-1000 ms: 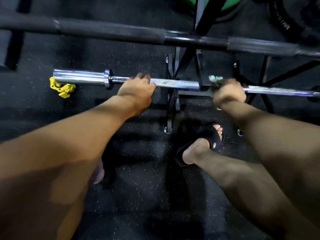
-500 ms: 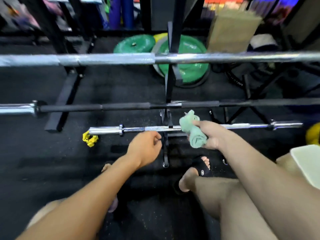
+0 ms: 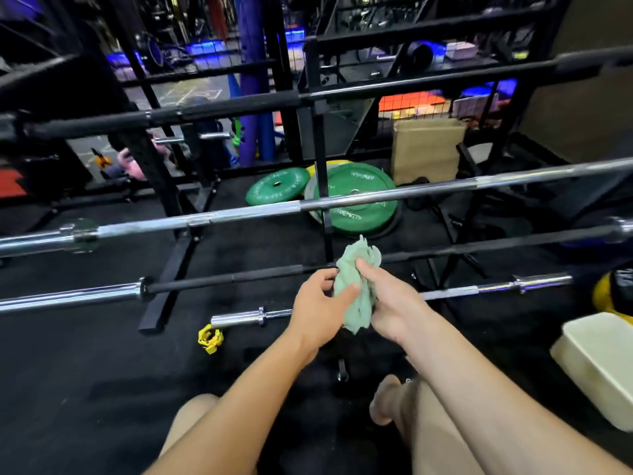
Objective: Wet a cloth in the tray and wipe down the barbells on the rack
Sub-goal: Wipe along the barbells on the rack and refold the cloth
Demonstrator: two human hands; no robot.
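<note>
Both hands bunch the green cloth (image 3: 356, 289) just above the lowest chrome barbell (image 3: 479, 289): right hand (image 3: 390, 303) grips it, left hand (image 3: 318, 303) pinches its edge. Refolding to a fresh, damp face would likely wipe best; the cream tray (image 3: 603, 365) sits to the barbell's right.

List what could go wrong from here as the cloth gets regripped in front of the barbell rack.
1. The crumpled green cloth is held between the left hand and right hand; a loose regrip might drop it on the floor.
2. The yellow plastic barbell collar lies on the floor near the lowest chrome barbell, a possible trip hazard.
3. The cream rectangular plastic tray sits close by the right leg and could get kicked.
</note>
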